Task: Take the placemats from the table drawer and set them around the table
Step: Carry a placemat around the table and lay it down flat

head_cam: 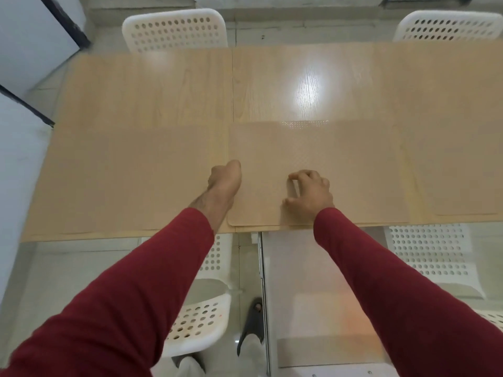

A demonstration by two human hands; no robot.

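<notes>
Light wood surface w/ a seam down the middle. One tan placemat lies flat at the near edge, rounded corner just over the seam; a 2nd placemat lies to its right, near but apart, partly cut off by the frame.

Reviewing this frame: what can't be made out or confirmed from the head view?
- Table drawer: not identifiable; the red sleeves cover much below the table edge.
- Placemat count: wood-toned mats blend with the tabletop; motion blur softens edges.
- Left hand: fingers curled beneath, grip unclear.
- Right hand: fingertips on mat, pinch or press unclear.
</notes>
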